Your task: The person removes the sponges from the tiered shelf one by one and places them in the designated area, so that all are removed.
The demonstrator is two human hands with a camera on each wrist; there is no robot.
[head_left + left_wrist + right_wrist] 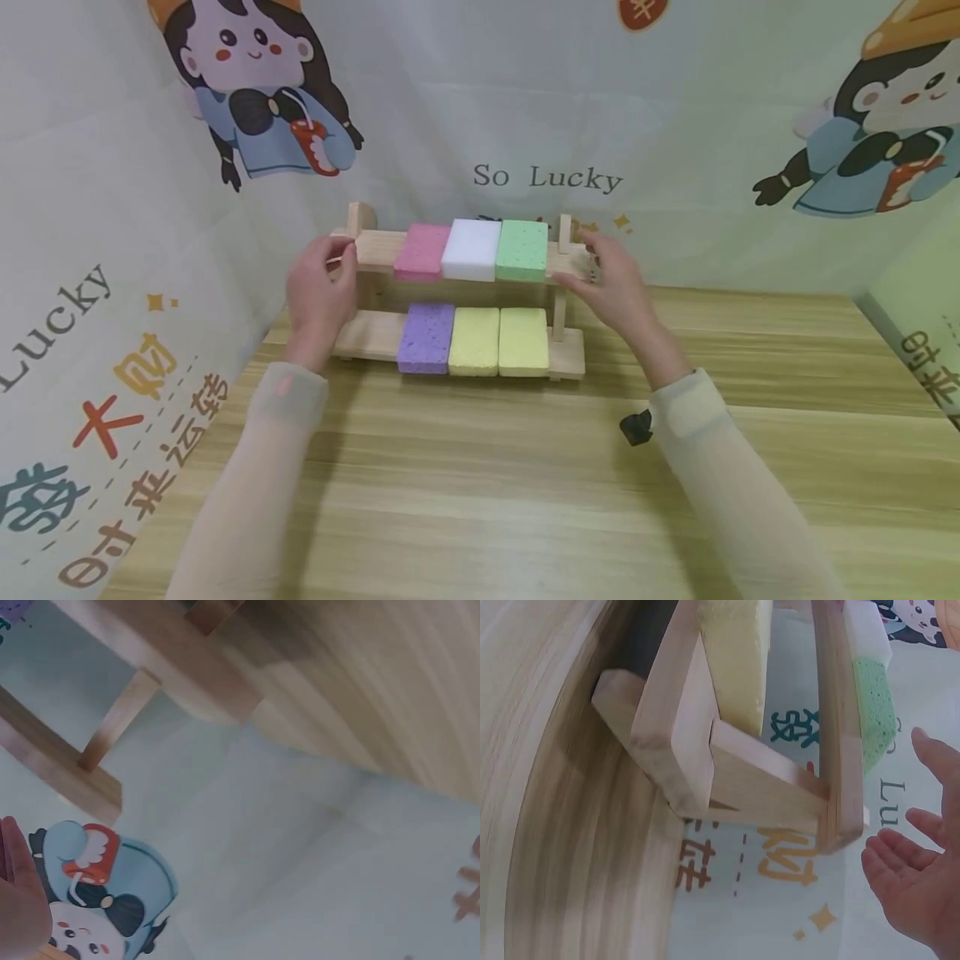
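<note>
Rack (375,247) far-centre on table (525,500), six sponges aboard | L hand (318,292) grips top shelf's left end | R hand (615,287) fingers straight, by right end, contact unclear | step: taking hold of rack | next needs firm R grip, level lift.

Two-tier wooden rack (375,247) upright between left hand (318,287) and right hand (611,283), three sponges per shelf, fingers at its top-shelf ends.

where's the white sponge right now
In the head view the white sponge lies in the middle of the rack's top shelf, between the pink sponge on its left and the green sponge on its right.
</note>
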